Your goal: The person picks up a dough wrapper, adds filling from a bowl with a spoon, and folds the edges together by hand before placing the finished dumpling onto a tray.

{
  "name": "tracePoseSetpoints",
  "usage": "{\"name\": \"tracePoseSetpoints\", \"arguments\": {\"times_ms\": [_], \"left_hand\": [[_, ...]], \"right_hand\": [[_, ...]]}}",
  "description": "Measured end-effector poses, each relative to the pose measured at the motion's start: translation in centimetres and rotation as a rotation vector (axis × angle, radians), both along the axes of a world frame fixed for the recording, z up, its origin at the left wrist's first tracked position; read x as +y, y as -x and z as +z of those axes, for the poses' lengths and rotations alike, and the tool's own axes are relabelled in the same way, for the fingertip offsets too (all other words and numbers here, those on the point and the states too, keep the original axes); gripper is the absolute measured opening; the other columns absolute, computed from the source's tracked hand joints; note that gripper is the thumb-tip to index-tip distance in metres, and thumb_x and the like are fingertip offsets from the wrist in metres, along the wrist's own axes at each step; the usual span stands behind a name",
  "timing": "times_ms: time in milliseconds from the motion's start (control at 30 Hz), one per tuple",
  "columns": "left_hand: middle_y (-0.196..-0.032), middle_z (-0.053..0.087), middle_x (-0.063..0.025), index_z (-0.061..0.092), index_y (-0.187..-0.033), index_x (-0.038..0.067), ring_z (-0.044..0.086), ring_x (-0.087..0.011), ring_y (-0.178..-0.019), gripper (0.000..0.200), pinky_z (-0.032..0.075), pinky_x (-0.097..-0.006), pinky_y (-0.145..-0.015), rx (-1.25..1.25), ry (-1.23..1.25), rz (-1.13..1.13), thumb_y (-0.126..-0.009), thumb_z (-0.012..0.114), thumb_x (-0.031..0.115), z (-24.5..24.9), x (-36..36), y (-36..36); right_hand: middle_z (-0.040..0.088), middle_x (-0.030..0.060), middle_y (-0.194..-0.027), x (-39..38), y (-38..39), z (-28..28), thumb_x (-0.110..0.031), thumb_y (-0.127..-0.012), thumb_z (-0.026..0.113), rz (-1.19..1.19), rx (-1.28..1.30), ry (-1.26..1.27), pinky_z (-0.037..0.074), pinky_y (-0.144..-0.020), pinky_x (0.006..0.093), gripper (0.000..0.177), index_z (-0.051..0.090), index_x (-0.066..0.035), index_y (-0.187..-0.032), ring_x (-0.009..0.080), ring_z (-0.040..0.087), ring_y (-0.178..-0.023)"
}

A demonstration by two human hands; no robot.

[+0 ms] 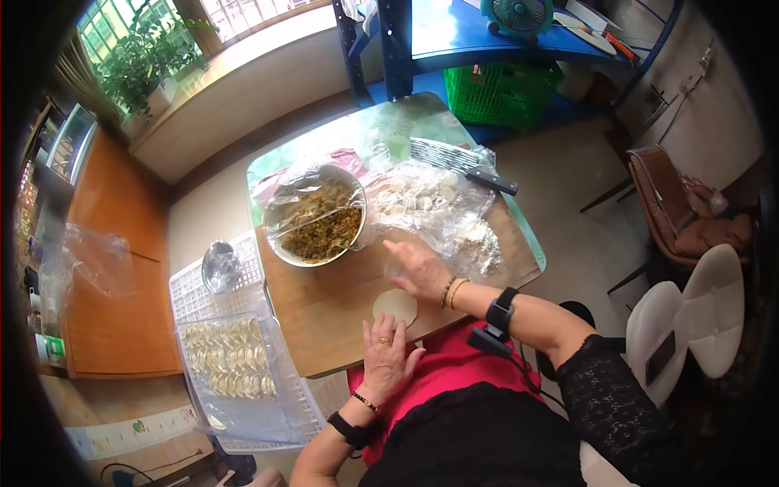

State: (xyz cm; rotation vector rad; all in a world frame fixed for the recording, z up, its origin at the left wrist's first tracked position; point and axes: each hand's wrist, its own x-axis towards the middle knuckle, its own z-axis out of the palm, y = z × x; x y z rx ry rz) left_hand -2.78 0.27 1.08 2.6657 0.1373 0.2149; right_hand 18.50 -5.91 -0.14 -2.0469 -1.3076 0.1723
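Note:
A round, flat dough wrapper (395, 303) lies on the wooden board (316, 312) near its front edge. My left hand (388, 355) rests at the wrapper's near edge, its fingers stretched out and the tips touching the dough. Just beyond the wrapper, my right hand (420, 272) is held over the board with fingers extended; I see nothing gripped in it. Ahead and to its left stands a metal bowl (273, 238) of chopped filling (324, 233), partly covered with clear plastic. Small dough pieces (418, 199) lie under a plastic sheet beside a heap of flour (480, 246).
A broad knife (462, 165) lies at the board's far right. Left of the table, a clear tray (191, 390) holds rows of dumplings (231, 357), with a metal bowl (220, 266) on a white rack (187, 303) behind. Chairs (665, 341) stand at the right.

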Motion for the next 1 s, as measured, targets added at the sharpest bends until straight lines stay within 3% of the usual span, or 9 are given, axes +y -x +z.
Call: {"name": "tracePoseSetpoints", "arguments": {"times_ms": [100,200,333,433,600,700,800,933,1000], "left_hand": [[-0.139,0.043,-0.0211,0.048,-0.133,0.0,0.033,-0.0406,-0.135,0.067,0.018,-0.0599,-0.113,0.003,-0.007,-0.015,-0.082,0.069,0.039,-0.1,-0.6,0.7],[-0.142,0.041,-0.0223,0.046,-0.136,0.0,0.033,-0.0391,-0.137,0.069,0.016,-0.059,-0.114,0.096,-0.005,-0.063,-0.084,0.066,0.041,-0.4,-0.8,0.8],[-0.142,0.042,-0.0206,0.046,-0.136,0.0,0.034,-0.0362,-0.137,0.067,0.015,-0.0584,-0.114,0.106,0.02,-0.037,-0.085,0.065,0.038,-0.4,-0.8,1.0],[-0.144,0.042,-0.0193,0.048,-0.135,0.0,0.034,-0.0317,-0.138,0.065,0.019,-0.0584,-0.113,0.074,-0.057,-0.041,-0.086,0.063,0.04,-0.7,-0.6,1.1],[-0.131,0.045,-0.0184,0.045,-0.133,-0.002,0.037,-0.0366,-0.133,0.07,0.016,-0.0585,-0.115,0.026,0.013,0.05,-0.081,0.069,0.039,-0.5,-0.1,0.9],[-0.135,0.045,-0.0206,0.049,-0.13,-0.004,0.036,-0.0369,-0.133,0.068,0.019,-0.0583,-0.113,-0.06,-0.009,0.071,-0.082,0.069,0.039,0.1,0.0,1.3],[-0.139,0.042,-0.0216,0.044,-0.135,-0.003,0.034,-0.0376,-0.135,0.072,0.015,-0.0587,-0.114,0.049,-0.037,0.032,-0.082,0.069,0.038,-0.1,-0.1,1.7],[-0.142,0.041,-0.0211,0.043,-0.137,-0.003,0.033,-0.0373,-0.137,0.071,0.014,-0.0587,-0.114,0.132,-0.005,0.014,-0.084,0.066,0.038,-1.1,0.1,2.6],[-0.141,0.043,-0.021,0.045,-0.135,-0.003,0.036,-0.0365,-0.135,0.069,0.016,-0.0589,-0.114,0.108,-0.025,0.023,-0.084,0.066,0.038,-0.7,0.2,2.6]], "right_hand": [[0.053,0.0192,-0.125,-1.1,3.8,1.5,-0.026,-0.08,0.07,0.074,-0.077,0.074,0.044,-0.092,0.0452,0.074,0.038,-0.005,-0.144,0.0332,0.054,-0.112],[0.054,0.0154,-0.124,-1.4,7.1,0.7,-0.029,-0.076,0.071,0.204,-0.353,0.097,0.043,-0.087,0.0405,0.077,0.04,-0.007,-0.143,0.0285,0.055,-0.109],[0.053,0.0129,-0.121,0.5,5.5,1.0,-0.038,-0.072,0.076,0.083,-0.184,0.2,0.039,-0.091,0.041,0.08,0.043,-0.007,-0.138,0.0275,0.052,-0.11],[0.054,0.0124,-0.12,1.8,2.8,0.4,-0.039,-0.074,0.076,-0.009,-0.208,0.162,0.037,-0.093,0.0419,0.081,0.041,-0.006,-0.139,0.0278,0.051,-0.113],[0.054,0.0161,-0.123,2.3,1.2,-0.5,-0.037,-0.077,0.074,0.0,-0.195,0.193,0.039,-0.094,0.0433,0.079,0.039,-0.003,-0.14,0.0318,0.053,-0.112],[0.054,0.0171,-0.124,1.5,2.6,0.3,-0.031,-0.077,0.073,-0.004,-0.15,0.192,0.042,-0.091,0.0438,0.079,0.037,-0.003,-0.142,0.0327,0.054,-0.112],[0.055,0.0155,-0.122,0.7,6.1,1.4,-0.026,-0.071,0.075,0.174,-0.265,0.076,0.046,-0.084,0.0432,0.083,0.038,-0.002,-0.142,0.0309,0.057,-0.105],[0.056,0.015,-0.118,1.4,7.1,0.1,-0.034,-0.072,0.074,0.194,-0.364,0.079,0.044,-0.083,0.04,0.079,0.043,-0.001,-0.137,0.0295,0.056,-0.103],[0.056,0.0157,-0.117,3.0,5.0,1.6,-0.04,-0.073,0.075,0.124,-0.124,0.238,0.041,-0.089,0.0418,0.079,0.045,-0.001,-0.134,0.0306,0.054,-0.107]]}}
